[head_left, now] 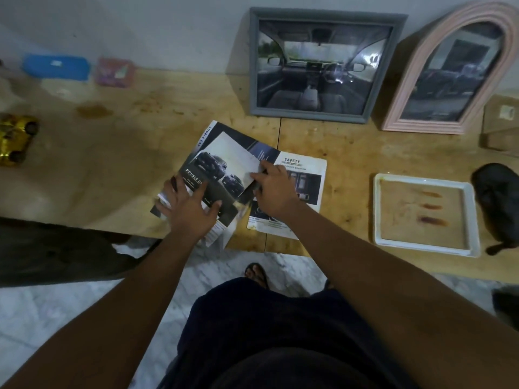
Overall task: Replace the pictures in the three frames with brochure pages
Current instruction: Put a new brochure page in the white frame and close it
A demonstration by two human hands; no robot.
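Observation:
A car brochure (pixel 224 161) lies open near the front edge of the wooden table (pixel 118 164). My left hand (pixel 189 207) presses flat on its lower left page. My right hand (pixel 273 189) pinches the edge of a lifted page at the middle fold. A grey rectangular frame (pixel 254 80) with a car-interior picture leans on the wall behind. To its right leans a pink arched frame (pixel 427 51) with a dark picture. A white rectangular frame (pixel 474 217) lies flat at the right, showing a brown stained backing.
A blue box (pixel 56 66) and a pink box (pixel 113 71) sit at the back left by the wall. A gold toy car (pixel 15 138) is at the left edge. A dark object (pixel 497 197) and a cardboard box (pixel 500 122) sit at the far right.

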